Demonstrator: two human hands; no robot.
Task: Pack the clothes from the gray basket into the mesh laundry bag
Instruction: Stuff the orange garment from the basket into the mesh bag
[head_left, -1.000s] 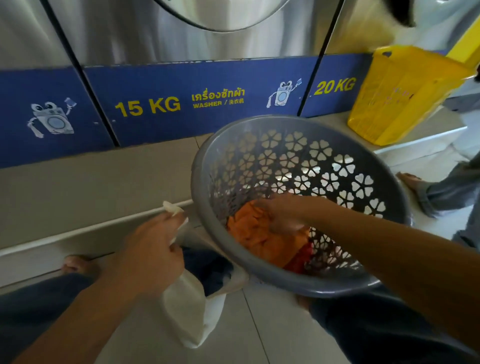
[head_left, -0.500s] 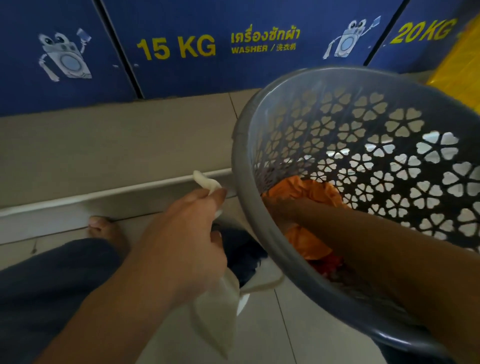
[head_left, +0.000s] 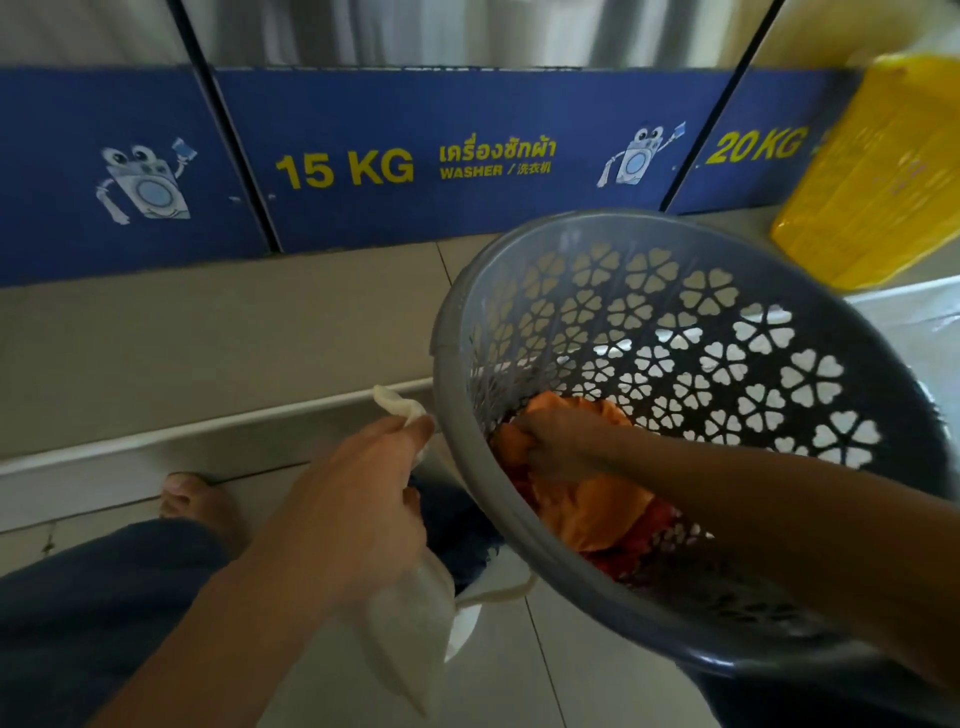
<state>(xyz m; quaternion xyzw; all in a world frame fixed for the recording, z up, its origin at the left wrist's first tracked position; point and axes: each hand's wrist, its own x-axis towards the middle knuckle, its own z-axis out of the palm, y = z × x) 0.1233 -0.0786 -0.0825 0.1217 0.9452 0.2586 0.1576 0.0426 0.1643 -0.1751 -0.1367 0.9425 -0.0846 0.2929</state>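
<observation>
The gray basket (head_left: 810, 332) with flower cut-outs lies tilted toward me at the right. Inside it sits an orange garment (head_left: 597, 514) over something red. My right hand (head_left: 561, 441) reaches into the basket and its fingers are closed on the orange garment. My left hand (head_left: 358, 499) holds the rim of the white mesh laundry bag (head_left: 410, 623), which hangs open beside the basket's left edge. Dark blue cloth (head_left: 457, 525) shows inside the bag's mouth.
A yellow plastic basket (head_left: 872, 187) stands on the raised tiled step at the far right. Blue washer panels marked 15 KG and 20 KG run along the back. My bare foot (head_left: 197, 499) and dark trouser leg are at the lower left on the tiled floor.
The view has shifted and pulled back. My right hand has bunched the orange garment in its fingers. My left hand keeps hold of the bag's rim in the same place.
</observation>
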